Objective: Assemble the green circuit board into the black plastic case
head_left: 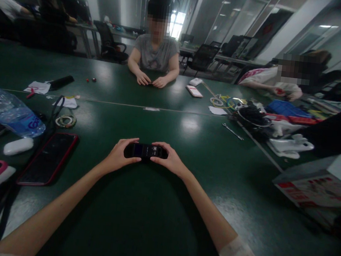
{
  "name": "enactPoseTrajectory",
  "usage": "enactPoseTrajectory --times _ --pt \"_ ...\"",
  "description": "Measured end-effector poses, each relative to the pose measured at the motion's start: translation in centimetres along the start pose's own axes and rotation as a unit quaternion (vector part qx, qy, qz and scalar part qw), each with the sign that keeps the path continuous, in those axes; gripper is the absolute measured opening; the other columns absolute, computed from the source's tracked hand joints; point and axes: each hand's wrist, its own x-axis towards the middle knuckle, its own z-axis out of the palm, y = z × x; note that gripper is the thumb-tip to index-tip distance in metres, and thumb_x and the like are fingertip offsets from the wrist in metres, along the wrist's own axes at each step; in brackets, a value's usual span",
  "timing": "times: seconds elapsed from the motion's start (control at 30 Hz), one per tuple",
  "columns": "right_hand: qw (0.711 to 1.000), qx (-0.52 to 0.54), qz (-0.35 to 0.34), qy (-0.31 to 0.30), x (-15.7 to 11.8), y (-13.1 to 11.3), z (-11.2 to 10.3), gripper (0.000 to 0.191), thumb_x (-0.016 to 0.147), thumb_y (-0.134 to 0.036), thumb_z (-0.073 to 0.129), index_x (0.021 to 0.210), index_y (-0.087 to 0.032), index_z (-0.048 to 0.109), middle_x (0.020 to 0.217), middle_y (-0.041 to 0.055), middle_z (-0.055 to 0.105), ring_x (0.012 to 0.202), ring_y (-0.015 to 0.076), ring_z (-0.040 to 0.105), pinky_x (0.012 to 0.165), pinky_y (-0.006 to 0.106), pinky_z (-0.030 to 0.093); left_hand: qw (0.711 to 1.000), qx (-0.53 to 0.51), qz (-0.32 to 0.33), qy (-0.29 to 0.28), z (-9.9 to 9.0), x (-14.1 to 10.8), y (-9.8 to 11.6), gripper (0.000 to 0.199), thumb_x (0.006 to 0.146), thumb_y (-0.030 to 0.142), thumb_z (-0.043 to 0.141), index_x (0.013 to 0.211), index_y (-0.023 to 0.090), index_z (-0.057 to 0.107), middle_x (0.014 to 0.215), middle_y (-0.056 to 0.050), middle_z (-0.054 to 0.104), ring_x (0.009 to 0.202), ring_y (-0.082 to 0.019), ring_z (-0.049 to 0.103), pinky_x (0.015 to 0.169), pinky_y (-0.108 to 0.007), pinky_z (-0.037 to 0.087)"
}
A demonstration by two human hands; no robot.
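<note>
A small black device (147, 151) with a dark screen lies sideways between my two hands, low over the green table (189, 126). My left hand (122, 154) grips its left end, thumb along the near edge and fingers along the far edge. Its right end is held the same way by my right hand (170, 159). Parts of both ends are hidden behind the fingers.
On the left are a water bottle (12, 112), a white case (18, 146) and a red-edged phone (48, 158). To the right are a box (321, 182), a wrench (233, 131) and tangled cables (253, 115). A person (156, 54) sits opposite; another person sits at right.
</note>
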Motion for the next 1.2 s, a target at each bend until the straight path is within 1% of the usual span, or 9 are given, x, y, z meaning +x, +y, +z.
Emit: enactPoseTrajectory --times 0.1,0.23,0.37,0.47,0.6,0.7,0.83,1.07,1.2 --pt "1.000 -0.017 -0.007 0.017 0.1 0.1 0.2 0.051 0.076 -0.044 0.070 0.121 -0.027 0.054 0.122 0.0064 0.052 0.119 0.0232 0.047 0.103 0.046 0.040 0.999 0.012 0.027 0.015 0.1 0.1 -0.1 0.063 0.079 0.041 0.068 0.135 0.031 0.041 0.136 -0.008 0.045 0.126 -0.029 0.043 0.101 -0.051 0.040" --pt "0.998 -0.046 -0.016 0.049 0.4 0.6 0.6 0.047 0.079 -0.049 0.064 0.117 -0.024 0.055 0.120 0.0085 0.052 0.123 0.0245 0.041 0.106 0.047 0.036 0.999 0.011 0.014 0.029 0.3 0.3 -0.6 0.055 0.085 0.036 0.061 0.135 0.029 0.040 0.135 -0.008 0.047 0.125 -0.027 0.045 0.102 -0.052 0.039" --pt "0.997 -0.055 -0.029 0.051 0.3 0.7 0.8 0.046 0.081 -0.049 0.062 0.119 -0.025 0.054 0.120 0.0079 0.052 0.121 0.0243 0.042 0.105 0.047 0.037 0.999 0.006 0.011 0.031 0.4 0.3 -1.1 0.055 0.086 0.034 0.060 0.136 0.028 0.039 0.137 -0.009 0.046 0.125 -0.026 0.046 0.102 -0.051 0.039" --pt "0.996 -0.055 -0.046 0.061 0.1 0.6 0.9 0.052 0.077 -0.045 0.069 0.123 -0.028 0.050 0.123 0.0071 0.050 0.122 0.0247 0.042 0.103 0.047 0.039 0.999 0.007 0.012 0.033 0.4 0.3 -1.1 0.055 0.086 0.034 0.060 0.136 0.028 0.039 0.136 -0.009 0.047 0.124 -0.026 0.046 0.102 -0.051 0.039" --pt "0.994 -0.054 -0.053 0.081 0.0 0.3 0.9 0.050 0.074 -0.039 0.073 0.118 -0.028 0.052 0.119 0.0060 0.053 0.116 0.0249 0.047 0.100 0.047 0.042 0.999 0.007 0.013 0.028 0.4 0.2 -0.9 0.059 0.083 0.034 0.063 0.136 0.030 0.038 0.135 -0.009 0.048 0.125 -0.027 0.047 0.101 -0.052 0.039" --pt "0.996 -0.024 -0.053 0.075 0.1 0.2 0.9 0.046 0.075 -0.035 0.072 0.116 -0.026 0.053 0.115 0.0053 0.056 0.110 0.0228 0.053 0.098 0.044 0.044 0.999 0.010 0.011 0.028 0.4 0.2 -0.9 0.060 0.083 0.033 0.064 0.137 0.030 0.037 0.135 -0.010 0.048 0.125 -0.027 0.046 0.101 -0.052 0.039" --pt "0.996 0.025 -0.050 0.066 0.3 0.3 1.0 0.047 0.076 -0.033 0.071 0.118 -0.025 0.051 0.115 0.0048 0.058 0.108 0.0214 0.058 0.097 0.041 0.046 1.000 0.011 0.001 0.029 0.5 0.3 -1.2 0.059 0.083 0.032 0.064 0.136 0.030 0.038 0.134 -0.010 0.048 0.123 -0.028 0.048 0.099 -0.053 0.041" --pt "0.992 0.081 -0.053 0.086 0.5 1.1 0.9 0.050 0.075 -0.037 0.072 0.118 -0.024 0.050 0.118 0.0060 0.059 0.111 0.0215 0.058 0.100 0.042 0.045 0.999 0.010 -0.002 0.035 0.6 0.3 -1.1 0.056 0.083 0.033 0.063 0.134 0.026 0.042 0.129 -0.011 0.050 0.119 -0.026 0.052 0.099 -0.049 0.042" --pt "0.987 0.105 -0.025 0.119 0.7 1.4 0.2 0.050 0.077 -0.043 0.068 0.119 -0.025 0.048 0.119 0.0063 0.060 0.111 0.0218 0.059 0.098 0.041 0.048 0.999 0.015 0.000 0.032 0.5 0.3 -0.8 0.051 0.085 0.033 0.061 0.132 0.026 0.045 0.131 -0.009 0.050 0.119 -0.026 0.051 0.099 -0.049 0.043"
